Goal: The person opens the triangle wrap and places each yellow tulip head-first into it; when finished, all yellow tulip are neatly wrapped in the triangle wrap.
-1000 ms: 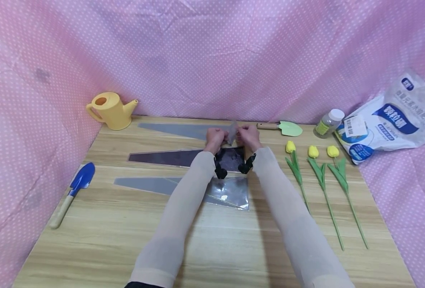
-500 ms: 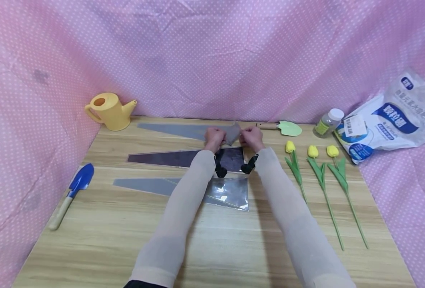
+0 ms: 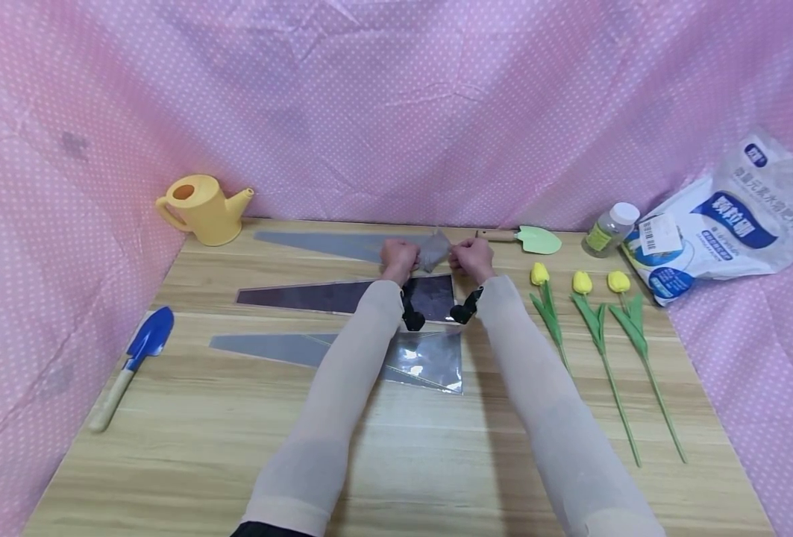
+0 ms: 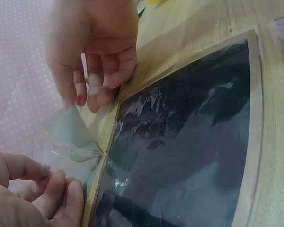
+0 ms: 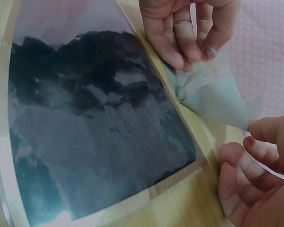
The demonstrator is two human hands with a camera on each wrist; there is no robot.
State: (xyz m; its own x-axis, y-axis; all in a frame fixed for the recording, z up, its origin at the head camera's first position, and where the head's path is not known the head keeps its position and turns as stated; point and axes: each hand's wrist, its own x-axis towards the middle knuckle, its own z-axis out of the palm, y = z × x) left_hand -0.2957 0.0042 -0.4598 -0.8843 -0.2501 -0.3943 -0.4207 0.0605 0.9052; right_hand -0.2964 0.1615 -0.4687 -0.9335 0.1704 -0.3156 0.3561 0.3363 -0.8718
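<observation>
Farthest back of three tapered plastic flower sleeves is a grey, partly clear sleeve (image 3: 322, 243). Its wide end is lifted and folded between both hands. My left hand (image 3: 399, 257) pinches that end between thumb and forefinger; in the left wrist view the fingers (image 4: 54, 189) curl beneath the clear film. My right hand (image 3: 471, 257) pinches the pulled-out corner (image 5: 222, 101) with thumb and fingertip, other fingers loosely bent. In front lies a dark purple sleeve (image 3: 302, 293) with a pale border, under my wrists. Nearest is another grey sleeve (image 3: 268, 347), partly hidden by the left forearm.
A yellow watering can (image 3: 204, 212) stands back left, with a blue trowel (image 3: 149, 335) in front. Right of the hands lie a green trowel (image 3: 537, 239) and three yellow tulips (image 3: 581, 283). A capped jar (image 3: 607, 231) and a white printed bag (image 3: 718, 224) stand back right.
My right hand has shifted slightly right, drawing the sleeve's corner out. The lifted wide end has spread from a narrow upright fold to a broader one. My left hand stays nearly in place.
</observation>
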